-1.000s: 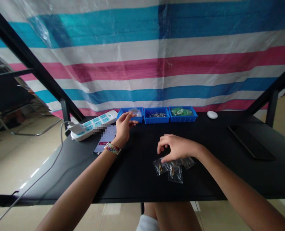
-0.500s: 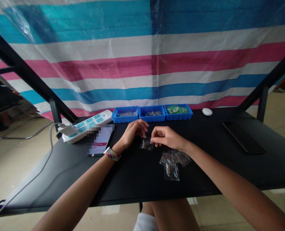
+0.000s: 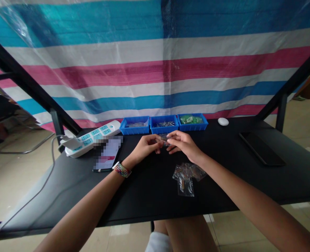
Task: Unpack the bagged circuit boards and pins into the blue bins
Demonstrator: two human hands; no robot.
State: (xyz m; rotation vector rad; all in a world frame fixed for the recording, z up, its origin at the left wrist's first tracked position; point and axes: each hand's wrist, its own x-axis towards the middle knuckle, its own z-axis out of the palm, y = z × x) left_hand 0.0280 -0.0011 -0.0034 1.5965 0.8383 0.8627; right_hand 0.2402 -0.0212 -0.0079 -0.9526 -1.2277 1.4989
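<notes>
Between my two hands is a small clear plastic bag (image 3: 163, 139) with thin parts inside, partly covered by my fingers. My left hand (image 3: 148, 147) pinches its left side, and my right hand (image 3: 183, 143) grips the right side. They hold it just in front of the blue bins. Nearer to me and below my right hand lies a loose pile of small clear bags (image 3: 185, 182), each with thin copper-coloured and pale pieces inside.
At the back stand a blue bin (image 3: 134, 130) with clear bags, a blue bin (image 3: 164, 128) with metal pins or screws, and a blue bin (image 3: 193, 127) with green pieces. A power strip (image 3: 92, 137) and notebook (image 3: 109, 154) lie left; a white oval object (image 3: 223, 121) and phone (image 3: 261, 148) right.
The small bag has been raised and turned from hanging low between my hands to lying level near the bins. My left fingers have closed on it, and my hands have come closer together.
</notes>
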